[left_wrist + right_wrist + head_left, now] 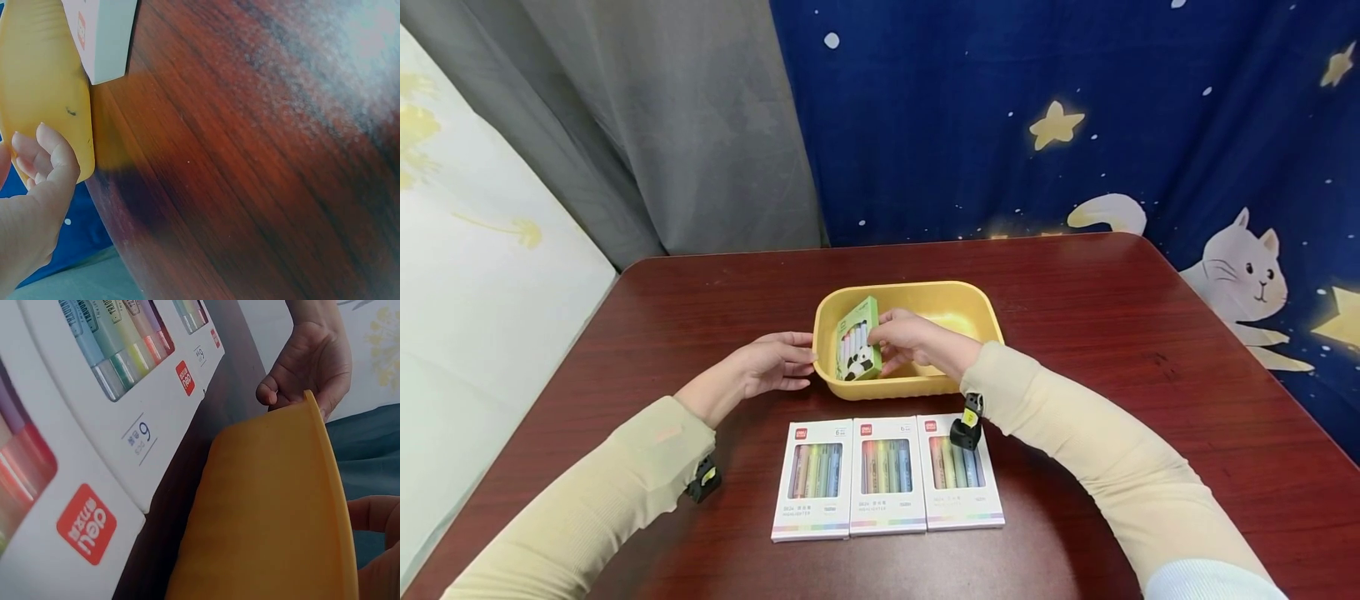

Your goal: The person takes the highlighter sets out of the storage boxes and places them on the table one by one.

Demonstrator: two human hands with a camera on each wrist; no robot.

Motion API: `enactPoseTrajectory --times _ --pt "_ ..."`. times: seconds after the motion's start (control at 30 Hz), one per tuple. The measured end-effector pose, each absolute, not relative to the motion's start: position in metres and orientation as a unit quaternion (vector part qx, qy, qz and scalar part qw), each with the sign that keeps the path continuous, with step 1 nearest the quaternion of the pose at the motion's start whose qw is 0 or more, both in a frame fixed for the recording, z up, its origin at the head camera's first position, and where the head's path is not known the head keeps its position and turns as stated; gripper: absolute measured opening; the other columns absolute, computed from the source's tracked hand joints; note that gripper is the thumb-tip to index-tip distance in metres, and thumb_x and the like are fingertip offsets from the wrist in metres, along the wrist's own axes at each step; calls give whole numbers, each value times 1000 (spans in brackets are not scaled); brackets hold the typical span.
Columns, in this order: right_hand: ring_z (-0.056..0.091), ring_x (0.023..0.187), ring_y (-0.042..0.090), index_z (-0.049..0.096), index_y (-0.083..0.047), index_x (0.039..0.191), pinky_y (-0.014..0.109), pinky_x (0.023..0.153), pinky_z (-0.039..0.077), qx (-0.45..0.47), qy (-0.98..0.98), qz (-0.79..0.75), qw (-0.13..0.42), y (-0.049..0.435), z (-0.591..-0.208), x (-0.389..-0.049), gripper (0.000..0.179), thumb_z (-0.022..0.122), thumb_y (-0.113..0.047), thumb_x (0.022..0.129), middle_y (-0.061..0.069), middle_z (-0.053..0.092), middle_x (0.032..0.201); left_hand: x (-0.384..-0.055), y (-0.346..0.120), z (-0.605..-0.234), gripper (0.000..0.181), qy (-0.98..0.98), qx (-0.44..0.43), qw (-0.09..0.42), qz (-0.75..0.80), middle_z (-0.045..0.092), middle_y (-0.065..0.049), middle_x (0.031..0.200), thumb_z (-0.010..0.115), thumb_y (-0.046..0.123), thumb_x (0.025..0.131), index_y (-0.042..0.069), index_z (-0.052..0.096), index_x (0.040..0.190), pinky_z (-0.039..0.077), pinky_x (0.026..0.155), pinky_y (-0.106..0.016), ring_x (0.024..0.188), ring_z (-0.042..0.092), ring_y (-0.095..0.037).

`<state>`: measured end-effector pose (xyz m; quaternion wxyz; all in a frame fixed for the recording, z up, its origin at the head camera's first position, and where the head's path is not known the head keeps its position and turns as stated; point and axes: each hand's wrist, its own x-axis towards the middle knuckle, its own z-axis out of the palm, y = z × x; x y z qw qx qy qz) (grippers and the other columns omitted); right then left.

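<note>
A yellow plastic basket (887, 388) stands on the table. Inside its left end, my right hand (917, 337) grips a small green box (857, 333) with a panda picture and a window showing coloured pens. The box is tilted upright. At the basket's left end is my left hand (777, 364), its fingers extended and right at the outer wall; in the left wrist view the fingers of the left hand (53, 162) bend gently beside the yellow wall. From the right wrist, the basket's side (269, 506) hides most of the right hand (380, 550) and all of the green box.
Three white highlighter boxes, left (812, 515), middle (887, 515) and right (964, 510), lie side by side in front of the basket, windows up. The dark red table (715, 308) ends at a grey curtain (715, 125) and a blue starry curtain (940, 125).
</note>
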<state>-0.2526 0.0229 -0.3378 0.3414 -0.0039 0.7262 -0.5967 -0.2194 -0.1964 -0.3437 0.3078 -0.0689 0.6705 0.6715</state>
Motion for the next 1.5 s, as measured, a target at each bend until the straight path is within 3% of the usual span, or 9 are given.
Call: enactPoseTrajectory --times 0.47,0.73,1.07,1.5 --pt "58 57 20 39 7 119 22 43 50 0 735 -591 332 29 -332 -253 35 46 5 85 21 58 96 -220 -195 -343 50 672 -75 305 671 58 2 81 47 1 90 1 28 136 51 70 -27 74 58 -10" --pt "60 58 20 29 3 129 23 43 50 1 734 -604 311 35 -327 -251 49 47 4 83 27 56 106 -220 -196 -345 51 671 -73 307 670 59 2 82 49 2 90 0 28 136 51 71 -28 74 58 -10" --pt "60 60 18 27 2 132 24 45 51 0 713 -632 302 51 -323 -251 53 46 4 82 23 55 101 -220 -196 -346 49 671 -73 308 670 59 3 81 48 2 90 1 29 135 51 71 -28 74 58 -9" --pt "61 69 16 24 -2 135 24 48 50 -15 704 -647 292 75 -309 -243 56 47 2 85 19 53 107 -220 -196 -346 50 670 -65 310 672 58 3 80 48 2 90 0 28 135 51 71 -27 74 57 -9"
